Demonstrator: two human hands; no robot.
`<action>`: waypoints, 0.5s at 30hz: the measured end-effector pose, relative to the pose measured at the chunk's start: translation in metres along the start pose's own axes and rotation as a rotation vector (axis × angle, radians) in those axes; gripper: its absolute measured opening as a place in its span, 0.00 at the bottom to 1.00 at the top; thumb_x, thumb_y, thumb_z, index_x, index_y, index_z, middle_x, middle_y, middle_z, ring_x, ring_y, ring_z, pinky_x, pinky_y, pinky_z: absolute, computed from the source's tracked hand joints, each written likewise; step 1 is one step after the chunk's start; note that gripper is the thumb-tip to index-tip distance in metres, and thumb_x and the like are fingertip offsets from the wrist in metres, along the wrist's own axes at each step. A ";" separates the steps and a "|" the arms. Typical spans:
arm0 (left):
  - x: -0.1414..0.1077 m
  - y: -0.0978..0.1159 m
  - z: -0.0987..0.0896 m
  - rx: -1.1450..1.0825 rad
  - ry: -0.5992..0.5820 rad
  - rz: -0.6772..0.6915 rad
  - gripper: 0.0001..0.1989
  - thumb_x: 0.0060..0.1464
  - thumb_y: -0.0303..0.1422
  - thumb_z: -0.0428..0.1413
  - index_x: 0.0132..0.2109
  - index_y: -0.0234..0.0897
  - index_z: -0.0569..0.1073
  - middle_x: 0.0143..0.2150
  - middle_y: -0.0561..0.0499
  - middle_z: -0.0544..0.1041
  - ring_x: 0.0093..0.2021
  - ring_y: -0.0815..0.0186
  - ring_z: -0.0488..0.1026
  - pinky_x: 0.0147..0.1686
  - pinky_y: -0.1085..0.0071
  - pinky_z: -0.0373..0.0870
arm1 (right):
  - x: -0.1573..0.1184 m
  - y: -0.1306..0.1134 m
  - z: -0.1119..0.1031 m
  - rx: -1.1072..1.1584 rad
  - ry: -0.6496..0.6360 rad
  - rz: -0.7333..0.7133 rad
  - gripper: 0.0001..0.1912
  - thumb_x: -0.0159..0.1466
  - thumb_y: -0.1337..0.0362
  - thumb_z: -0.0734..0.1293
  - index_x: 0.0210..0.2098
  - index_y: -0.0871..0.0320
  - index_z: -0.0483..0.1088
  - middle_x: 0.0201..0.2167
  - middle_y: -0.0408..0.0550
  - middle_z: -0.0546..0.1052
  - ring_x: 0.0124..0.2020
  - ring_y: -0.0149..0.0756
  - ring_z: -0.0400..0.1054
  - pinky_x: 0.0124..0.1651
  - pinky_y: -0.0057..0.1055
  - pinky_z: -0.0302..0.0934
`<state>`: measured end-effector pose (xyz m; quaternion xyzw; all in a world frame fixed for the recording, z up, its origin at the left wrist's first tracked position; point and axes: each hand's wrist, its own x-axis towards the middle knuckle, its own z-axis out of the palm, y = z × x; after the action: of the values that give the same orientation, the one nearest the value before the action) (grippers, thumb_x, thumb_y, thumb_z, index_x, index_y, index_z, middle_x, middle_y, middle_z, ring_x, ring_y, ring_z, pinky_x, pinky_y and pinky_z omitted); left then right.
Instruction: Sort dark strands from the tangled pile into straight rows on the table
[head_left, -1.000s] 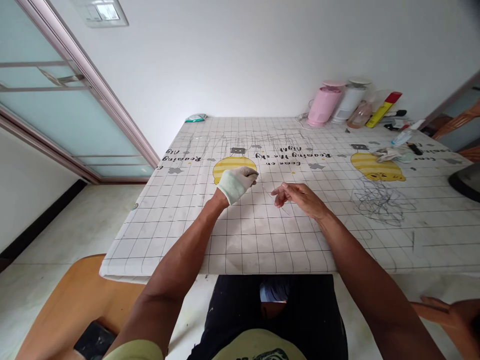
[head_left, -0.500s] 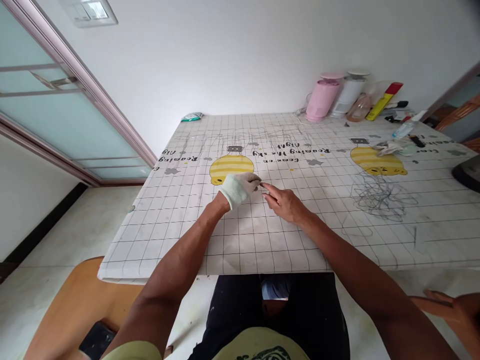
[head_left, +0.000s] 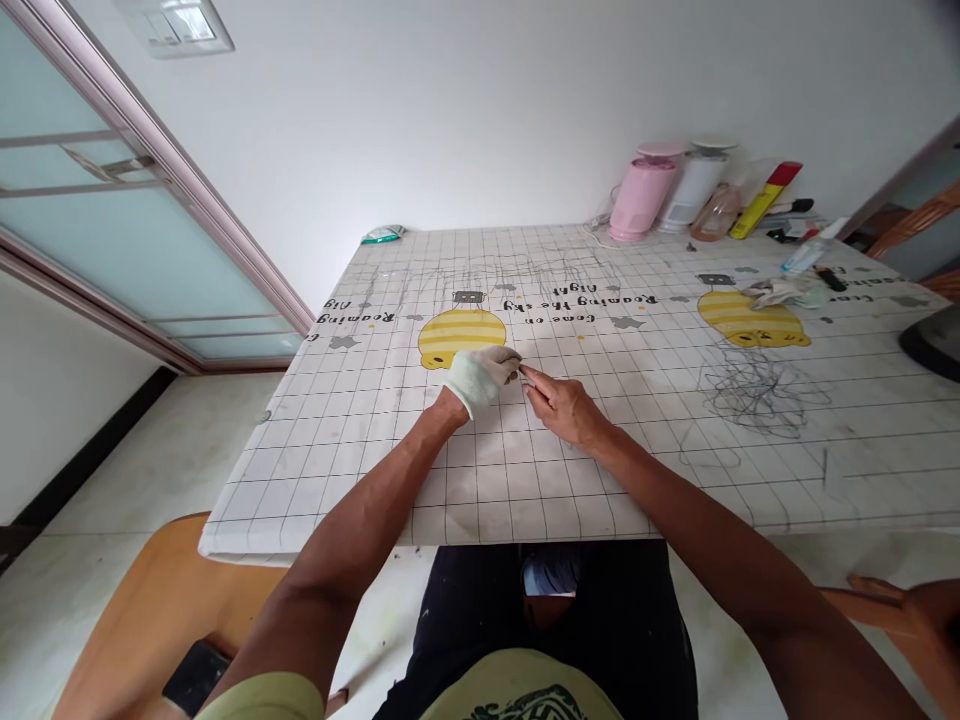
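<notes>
My left hand (head_left: pixel 481 380), in a pale knitted glove, rests over the table's middle with its fingers pressed together. Bare, my right hand (head_left: pixel 566 408) meets it fingertip to fingertip, its index finger stretched toward the gloved fingers and its thumb below. Whatever sits between the fingertips is too small to make out. Beneath both hands lies a white checked tablecloth (head_left: pixel 517 490) printed with yellow striped bears and lettering. A yellow bear print (head_left: pixel 461 335) shows just beyond the glove.
Thin dark tangled lines (head_left: pixel 761 390), strands or scribbles, cover the cloth at right. A crumpled glove (head_left: pixel 787 292) and a clear bottle (head_left: pixel 814 248) lie behind them. A pink cylinder (head_left: pixel 641 195) stands against the wall. A phone-like black object (head_left: pixel 195 678) rests on the wooden chair (head_left: pixel 142 610).
My hands stay fingertip to fingertip in nearly the same spot. The gloved left wrist has shifted slightly to the right, and the whole view has moved a little.
</notes>
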<state>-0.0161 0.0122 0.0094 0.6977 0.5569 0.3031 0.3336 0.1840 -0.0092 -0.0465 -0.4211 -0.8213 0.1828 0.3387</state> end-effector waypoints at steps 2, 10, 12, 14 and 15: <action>0.000 -0.002 0.000 -0.002 -0.011 0.011 0.13 0.68 0.35 0.52 0.44 0.42 0.83 0.39 0.53 0.84 0.39 0.66 0.81 0.45 0.73 0.74 | -0.001 0.000 0.001 0.011 -0.009 0.000 0.27 0.78 0.54 0.58 0.69 0.59 0.73 0.25 0.45 0.73 0.22 0.34 0.60 0.30 0.34 0.57; 0.006 0.001 -0.011 -0.138 -0.077 -0.072 0.11 0.65 0.31 0.55 0.45 0.39 0.83 0.39 0.52 0.85 0.39 0.68 0.81 0.44 0.74 0.76 | 0.002 -0.009 -0.009 0.195 -0.051 0.144 0.31 0.77 0.44 0.62 0.64 0.61 0.76 0.24 0.45 0.76 0.23 0.37 0.69 0.33 0.36 0.66; 0.006 0.003 -0.017 -0.170 -0.050 -0.083 0.11 0.66 0.31 0.55 0.46 0.38 0.83 0.39 0.51 0.85 0.38 0.68 0.81 0.44 0.74 0.76 | 0.004 -0.010 -0.018 0.315 -0.043 0.213 0.32 0.76 0.40 0.61 0.59 0.60 0.78 0.26 0.48 0.79 0.25 0.38 0.72 0.33 0.35 0.68; 0.006 0.004 -0.023 -0.196 -0.003 -0.088 0.10 0.66 0.32 0.56 0.45 0.37 0.83 0.38 0.50 0.85 0.37 0.68 0.81 0.44 0.72 0.77 | 0.006 -0.009 -0.028 0.422 -0.026 0.262 0.34 0.76 0.36 0.60 0.54 0.59 0.80 0.29 0.50 0.81 0.26 0.38 0.74 0.31 0.35 0.68; 0.006 0.004 -0.025 -0.210 0.017 -0.089 0.10 0.65 0.31 0.56 0.44 0.37 0.83 0.37 0.50 0.85 0.36 0.67 0.80 0.44 0.72 0.77 | 0.006 -0.008 -0.032 0.458 -0.014 0.276 0.34 0.75 0.35 0.60 0.51 0.59 0.80 0.29 0.51 0.82 0.26 0.38 0.74 0.30 0.34 0.67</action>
<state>-0.0327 0.0209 0.0280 0.6306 0.5553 0.3507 0.4134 0.1998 -0.0085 -0.0168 -0.4401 -0.6959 0.4111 0.3913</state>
